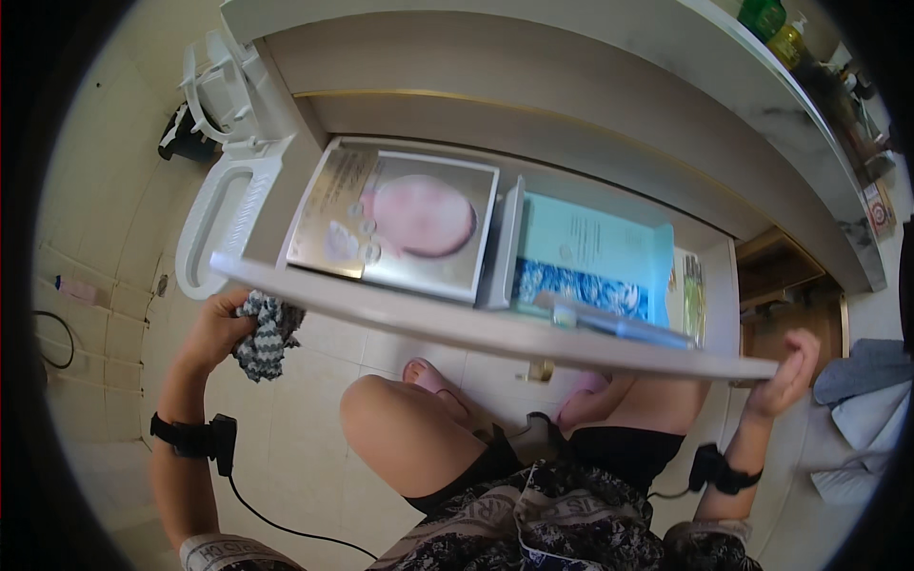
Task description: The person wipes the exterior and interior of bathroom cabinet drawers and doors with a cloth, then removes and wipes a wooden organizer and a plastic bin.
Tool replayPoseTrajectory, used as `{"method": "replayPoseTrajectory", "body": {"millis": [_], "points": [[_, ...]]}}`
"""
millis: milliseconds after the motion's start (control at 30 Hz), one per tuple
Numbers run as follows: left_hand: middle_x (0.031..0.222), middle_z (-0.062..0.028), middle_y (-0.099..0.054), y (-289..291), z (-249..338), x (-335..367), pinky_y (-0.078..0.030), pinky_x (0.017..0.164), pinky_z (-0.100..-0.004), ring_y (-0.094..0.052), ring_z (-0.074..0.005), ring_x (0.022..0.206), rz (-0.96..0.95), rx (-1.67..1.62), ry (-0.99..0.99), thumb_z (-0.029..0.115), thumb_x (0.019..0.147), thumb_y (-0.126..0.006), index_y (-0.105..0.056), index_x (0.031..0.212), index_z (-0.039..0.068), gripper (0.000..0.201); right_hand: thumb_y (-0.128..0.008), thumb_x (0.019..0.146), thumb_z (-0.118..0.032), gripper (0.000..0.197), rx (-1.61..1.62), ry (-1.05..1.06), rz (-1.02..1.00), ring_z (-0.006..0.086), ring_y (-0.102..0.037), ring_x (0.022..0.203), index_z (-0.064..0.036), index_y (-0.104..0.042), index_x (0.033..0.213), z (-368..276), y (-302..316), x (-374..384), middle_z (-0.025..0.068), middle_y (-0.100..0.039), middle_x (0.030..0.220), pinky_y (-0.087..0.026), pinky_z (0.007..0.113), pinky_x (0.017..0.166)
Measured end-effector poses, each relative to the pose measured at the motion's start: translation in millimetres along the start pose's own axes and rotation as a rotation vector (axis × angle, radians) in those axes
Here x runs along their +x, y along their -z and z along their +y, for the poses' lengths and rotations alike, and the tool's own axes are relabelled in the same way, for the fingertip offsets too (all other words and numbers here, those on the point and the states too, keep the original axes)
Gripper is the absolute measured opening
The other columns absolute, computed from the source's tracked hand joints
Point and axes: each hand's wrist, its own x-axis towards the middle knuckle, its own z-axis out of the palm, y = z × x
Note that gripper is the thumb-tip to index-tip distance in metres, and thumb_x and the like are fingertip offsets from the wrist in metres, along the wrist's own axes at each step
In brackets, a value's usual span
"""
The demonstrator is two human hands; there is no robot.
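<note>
**Holding an open drawer at both ends**

Pinching a grey-and-white patterned cloth (267,333) in my left hand (217,328), I have my fingers curled closed around it, with the knuckles pressed up against the left end of the drawer front (457,324). I judge the cloth is bunched in the fist so that the same hand can steady the drawer without letting it drop; most of the cloth hangs loose below the front edge.

My right hand (788,371) is at the far right corner of the drawer front, fingers bent and wrapped over the edge, gripping the drawer itself and nothing else. With one hand at each end, the drawer seems to be kept level and pulled well out from under the countertop (609,67).

Inside the drawer, a flat silver packet with a pink oval (405,224) lies in the left compartment, and a teal packet (590,252) lies in the right one, a white divider between them. A pen-like blue stick (619,325) rests along the front, just behind the edge.

Beyond that, a white plastic stool (224,219) stands on the tiled floor (314,400) to the left, and bottles (776,29) sit on the counter.
</note>
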Motion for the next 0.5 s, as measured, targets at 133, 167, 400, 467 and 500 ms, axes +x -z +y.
{"method": "replayPoseTrajectory", "body": {"millis": [133, 167, 400, 467, 500], "points": [[0.077, 0.0027, -0.059, 1, 2, 5, -0.043, 0.058, -0.0202, -0.052, -0.0049, 0.066, -0.054, 0.136, 0.043, -0.007, 0.076, -0.048, -0.063, 0.109, 0.001, 0.037, -0.046, 0.090, -0.013, 0.024, -0.387, 0.279, 0.151, 0.0282, -0.050, 0.104, -0.0011, -0.056, 0.108, 8, -38, 50, 0.0131, -0.056, 0.109, -0.035, 0.039, 0.093], [0.077, 0.0027, -0.059, -3, 6, 7, -0.043, 0.058, -0.0202, -0.052, -0.0049, 0.066, -0.065, 0.133, 0.051, -0.007, 0.076, -0.048, -0.063, 0.109, 0.001, 0.037, -0.051, 0.089, -0.015, 0.025, -0.435, 0.342, 0.204, 0.0284, -0.049, 0.104, -0.0032, -0.056, 0.111, 9, -51, 64, 0.0125, -0.056, 0.110, -0.034, 0.039, 0.094], [0.089, -0.0019, -0.061, -43, 10, 16, -0.045, 0.067, -0.0217, -0.055, -0.0088, 0.076, -0.011, -0.188, -0.021, -0.002, 0.078, -0.051, -0.058, 0.113, -0.003, 0.036, -0.055, 0.086, -0.007, 0.011, -0.097, 0.146, 0.051, 0.0258, -0.052, 0.090, -0.0042, -0.059, 0.096, -51, -109, 59, 0.0107, -0.057, 0.096, -0.040, 0.036, 0.081], [0.086, -0.0021, -0.061, -78, 17, 22, -0.045, 0.067, -0.0235, -0.055, -0.0097, 0.075, -0.007, -0.171, -0.043, 0.000, 0.077, -0.053, -0.059, 0.112, -0.002, 0.035, -0.058, 0.073, 0.000, 0.011, 0.029, 0.216, -0.267, 0.0284, -0.055, 0.080, -0.0061, -0.060, 0.082, -64, -128, 23, 0.0094, -0.059, 0.081, -0.044, 0.037, 0.075], [0.084, -0.0025, -0.061, -95, 19, 31, -0.045, 0.066, -0.0242, -0.056, -0.0102, 0.074, -0.012, -0.139, -0.057, 0.000, 0.077, -0.053, -0.059, 0.111, -0.002, 0.035, -0.060, 0.071, -0.001, 0.012, 0.068, 0.286, -0.401, 0.0288, -0.055, 0.078, -0.0067, -0.061, 0.081, -61, -142, 1, 0.0091, -0.058, 0.080, -0.045, 0.037, 0.071]]}}
